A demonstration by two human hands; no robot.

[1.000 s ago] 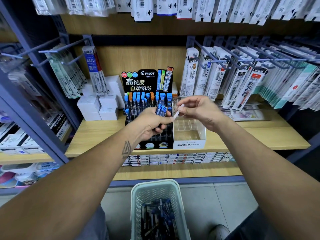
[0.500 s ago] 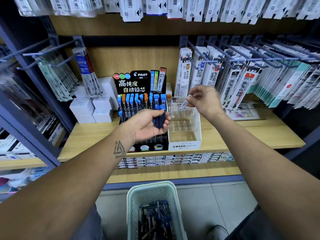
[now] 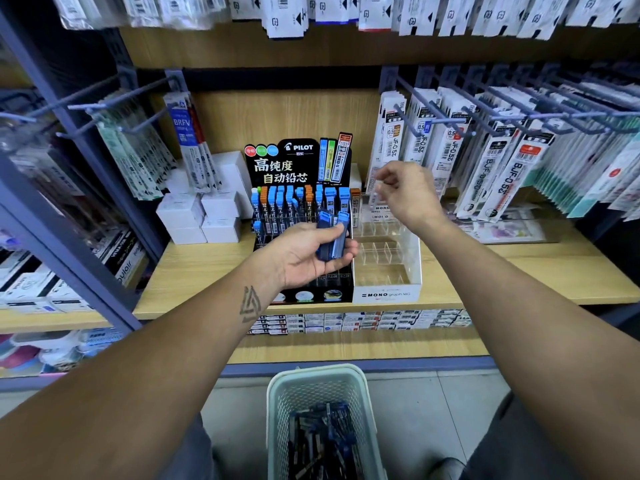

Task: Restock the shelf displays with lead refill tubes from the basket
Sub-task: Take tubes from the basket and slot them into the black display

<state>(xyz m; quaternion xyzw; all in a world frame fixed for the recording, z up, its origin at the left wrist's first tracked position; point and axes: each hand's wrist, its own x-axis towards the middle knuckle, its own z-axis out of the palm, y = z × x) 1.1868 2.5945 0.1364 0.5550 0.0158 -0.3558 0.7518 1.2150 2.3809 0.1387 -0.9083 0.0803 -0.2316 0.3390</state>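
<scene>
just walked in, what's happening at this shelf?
A person is restocking lead refill tubes. The left hand grips a few blue tubes in front of the black display. The right hand is raised over the back of the clear display, which looks mostly unfilled; whether it pinches a tube is blurred. The basket on the floor holds more tubes.

White boxes [image 3: 204, 216], hanging refill packs [image 3: 498, 174]
</scene>
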